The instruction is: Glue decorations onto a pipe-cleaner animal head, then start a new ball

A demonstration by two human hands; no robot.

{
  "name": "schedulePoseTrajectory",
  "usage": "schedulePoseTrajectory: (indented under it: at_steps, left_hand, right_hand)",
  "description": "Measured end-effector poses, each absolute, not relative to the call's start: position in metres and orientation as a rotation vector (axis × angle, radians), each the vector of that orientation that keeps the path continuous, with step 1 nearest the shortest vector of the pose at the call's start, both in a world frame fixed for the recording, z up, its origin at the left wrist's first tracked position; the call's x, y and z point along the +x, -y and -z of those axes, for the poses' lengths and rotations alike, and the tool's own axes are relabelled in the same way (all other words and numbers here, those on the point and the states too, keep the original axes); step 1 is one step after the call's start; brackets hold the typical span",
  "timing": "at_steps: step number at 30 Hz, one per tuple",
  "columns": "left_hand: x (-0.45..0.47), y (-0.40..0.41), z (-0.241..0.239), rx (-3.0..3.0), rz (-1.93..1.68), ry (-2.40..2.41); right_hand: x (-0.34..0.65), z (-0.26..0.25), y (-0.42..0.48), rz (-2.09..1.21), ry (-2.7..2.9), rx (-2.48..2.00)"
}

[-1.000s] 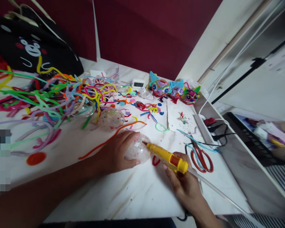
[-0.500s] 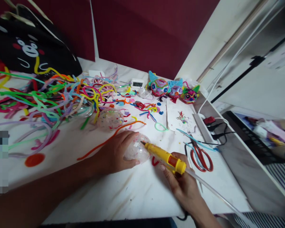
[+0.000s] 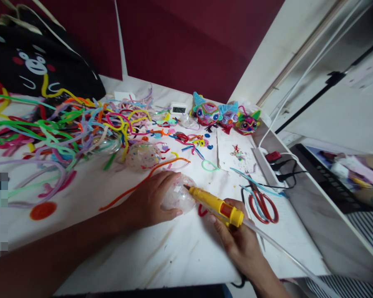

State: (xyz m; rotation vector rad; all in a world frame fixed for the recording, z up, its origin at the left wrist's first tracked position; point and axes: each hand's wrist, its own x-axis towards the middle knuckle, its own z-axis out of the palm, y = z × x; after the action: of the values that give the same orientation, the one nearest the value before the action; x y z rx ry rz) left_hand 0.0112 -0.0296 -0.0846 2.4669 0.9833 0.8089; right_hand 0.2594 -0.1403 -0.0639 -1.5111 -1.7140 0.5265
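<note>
My left hand (image 3: pixel 157 198) is curled around the left side of a clear, rounded plastic ball (image 3: pixel 180 198) that rests on the white table. Small coloured specks show through the ball. In my right hand (image 3: pixel 236 236) is a yellow hot glue gun (image 3: pixel 216 205), its dark nozzle at the ball's upper right surface. A long translucent glue stick (image 3: pixel 279 244) sticks out of the gun's back end. Just beyond the left hand lies an orange pipe cleaner (image 3: pixel 143 182). A second clear, speckled ball (image 3: pixel 143 155) sits farther back on the table.
Tangled pipe cleaners (image 3: pixel 65 128) cover the back left, before a black bag (image 3: pixel 40 54). Red-handled scissors (image 3: pixel 262 205) lie at right, near a white power strip (image 3: pixel 267 165). Decorated animal heads (image 3: pixel 208 114) and a small digital clock (image 3: pixel 178 108) stand along the back.
The view has shifted very slightly. Both hands, the ball and the glue gun keep the same positions relative to each other.
</note>
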Motion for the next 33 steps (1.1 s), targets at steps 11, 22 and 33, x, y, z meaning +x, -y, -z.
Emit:
schedulePoseTrajectory:
  at_steps: [11,22,33]
  left_hand:
    - [0.0113,0.0286,0.0849,2.461,-0.787,-0.979]
    - [0.0107,0.0286,0.0870,2.462,-0.811,-0.967]
    - [0.0075,0.0258,0.0915,2.476,-0.827,-0.928]
  right_hand:
    - [0.2581,0.0620,0.1402,-0.534,1.763,-1.491]
    - [0.2563,0.0599,0.1387,-0.567,1.706,-1.506]
    - [0.2631,0.0689,0.1404,-0.461,1.792,-1.571]
